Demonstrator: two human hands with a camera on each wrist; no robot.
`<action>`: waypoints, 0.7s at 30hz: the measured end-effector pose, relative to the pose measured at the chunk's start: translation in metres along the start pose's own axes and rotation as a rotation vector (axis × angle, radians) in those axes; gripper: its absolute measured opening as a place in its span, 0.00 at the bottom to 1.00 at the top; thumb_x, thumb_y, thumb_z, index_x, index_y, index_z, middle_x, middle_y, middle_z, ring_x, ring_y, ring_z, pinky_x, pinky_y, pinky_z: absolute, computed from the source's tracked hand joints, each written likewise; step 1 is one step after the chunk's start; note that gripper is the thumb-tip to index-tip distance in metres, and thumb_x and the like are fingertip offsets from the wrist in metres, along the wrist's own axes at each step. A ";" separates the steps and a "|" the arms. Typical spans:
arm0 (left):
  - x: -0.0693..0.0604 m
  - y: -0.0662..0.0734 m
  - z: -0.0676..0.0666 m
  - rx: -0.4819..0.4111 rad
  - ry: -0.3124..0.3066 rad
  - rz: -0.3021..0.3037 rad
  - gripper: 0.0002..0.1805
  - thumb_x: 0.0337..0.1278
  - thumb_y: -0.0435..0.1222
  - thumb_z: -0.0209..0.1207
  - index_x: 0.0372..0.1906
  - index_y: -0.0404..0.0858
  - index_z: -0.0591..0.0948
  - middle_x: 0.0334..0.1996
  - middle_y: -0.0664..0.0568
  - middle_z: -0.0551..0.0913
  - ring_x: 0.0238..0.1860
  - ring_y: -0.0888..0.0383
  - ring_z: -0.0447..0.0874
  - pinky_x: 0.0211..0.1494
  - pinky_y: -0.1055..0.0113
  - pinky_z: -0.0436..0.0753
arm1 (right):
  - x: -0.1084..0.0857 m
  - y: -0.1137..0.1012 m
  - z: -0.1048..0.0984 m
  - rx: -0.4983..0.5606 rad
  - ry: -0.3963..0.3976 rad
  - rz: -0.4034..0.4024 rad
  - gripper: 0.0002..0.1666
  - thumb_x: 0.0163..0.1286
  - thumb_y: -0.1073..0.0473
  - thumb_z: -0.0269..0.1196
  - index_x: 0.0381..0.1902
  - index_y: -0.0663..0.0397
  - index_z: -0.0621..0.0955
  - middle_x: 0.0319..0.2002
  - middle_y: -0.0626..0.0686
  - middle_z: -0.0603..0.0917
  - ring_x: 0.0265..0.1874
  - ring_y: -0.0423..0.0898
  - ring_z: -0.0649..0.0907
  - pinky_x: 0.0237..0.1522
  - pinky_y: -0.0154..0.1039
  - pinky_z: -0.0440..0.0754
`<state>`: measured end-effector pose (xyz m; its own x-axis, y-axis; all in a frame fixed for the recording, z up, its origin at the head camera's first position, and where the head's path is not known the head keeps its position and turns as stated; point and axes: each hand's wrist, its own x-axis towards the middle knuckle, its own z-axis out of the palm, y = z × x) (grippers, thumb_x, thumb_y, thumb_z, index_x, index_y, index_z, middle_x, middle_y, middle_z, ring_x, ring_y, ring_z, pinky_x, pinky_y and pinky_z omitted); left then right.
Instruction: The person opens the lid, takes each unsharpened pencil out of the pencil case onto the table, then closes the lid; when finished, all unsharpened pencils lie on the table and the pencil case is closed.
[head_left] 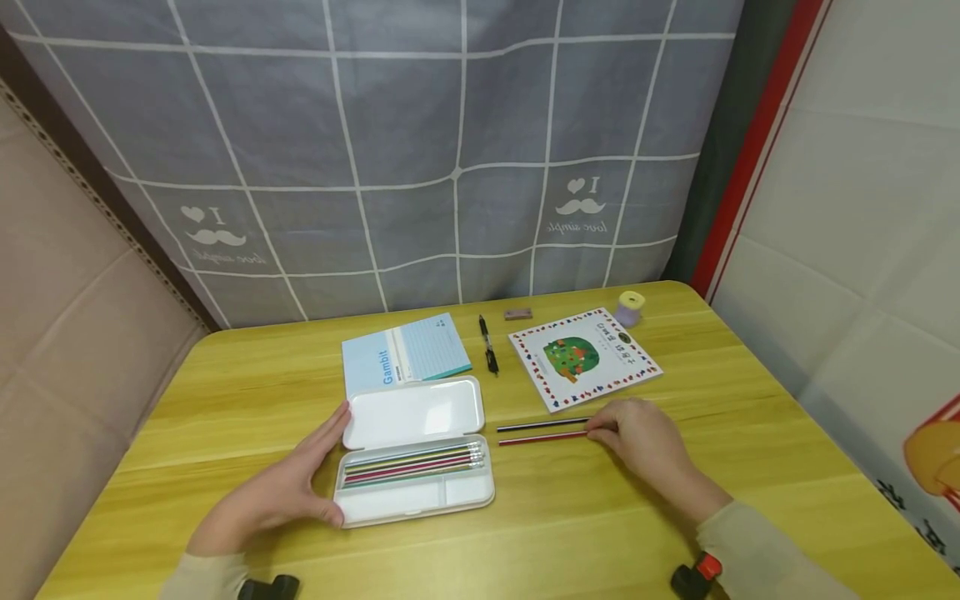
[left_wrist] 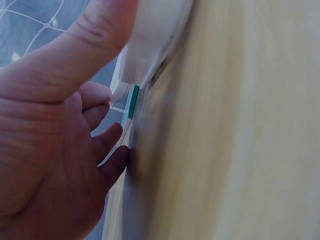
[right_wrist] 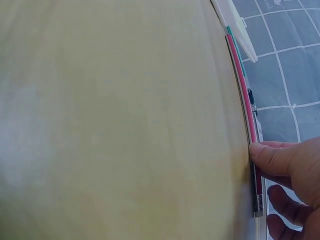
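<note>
An open white pencil case lies on the table with several striped pencils in its long compartment. Its lid is folded back. My left hand spreads along the case's left side, thumb at the near corner and fingertips by the lid; in the left wrist view the thumb rests against the case. To the right, my right hand pinches a red pencil between thumb and fingers, low over the table. A black pencil runs alongside, its right end hidden by the hand.
Behind the case lies a light blue notebook. Farther back are a black pen, a small brown block, a picture booklet and a yellow-and-purple round container. A grey checked curtain hangs behind the table.
</note>
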<state>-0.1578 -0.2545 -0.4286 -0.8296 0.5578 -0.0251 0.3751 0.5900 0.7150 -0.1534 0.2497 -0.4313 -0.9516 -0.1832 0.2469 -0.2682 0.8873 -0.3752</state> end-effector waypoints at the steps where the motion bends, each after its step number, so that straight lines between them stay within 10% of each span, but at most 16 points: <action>1: 0.000 0.000 0.000 0.000 0.001 0.004 0.79 0.27 0.47 0.83 0.85 0.36 0.44 0.85 0.38 0.36 0.80 0.24 0.35 0.65 0.90 0.39 | 0.000 0.000 0.000 -0.004 -0.002 0.000 0.06 0.61 0.59 0.78 0.31 0.39 0.92 0.35 0.44 0.91 0.38 0.48 0.88 0.43 0.52 0.87; 21: 0.001 -0.002 0.001 0.016 0.003 0.016 0.79 0.28 0.47 0.83 0.85 0.36 0.43 0.85 0.37 0.35 0.79 0.23 0.35 0.66 0.88 0.38 | 0.012 -0.017 -0.008 0.020 0.008 0.043 0.10 0.62 0.52 0.77 0.42 0.44 0.94 0.35 0.45 0.91 0.35 0.46 0.83 0.36 0.47 0.82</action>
<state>-0.1587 -0.2548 -0.4304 -0.8249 0.5651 -0.0117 0.3945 0.5905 0.7041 -0.1593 0.2358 -0.4149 -0.9610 -0.1416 0.2376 -0.2302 0.8857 -0.4031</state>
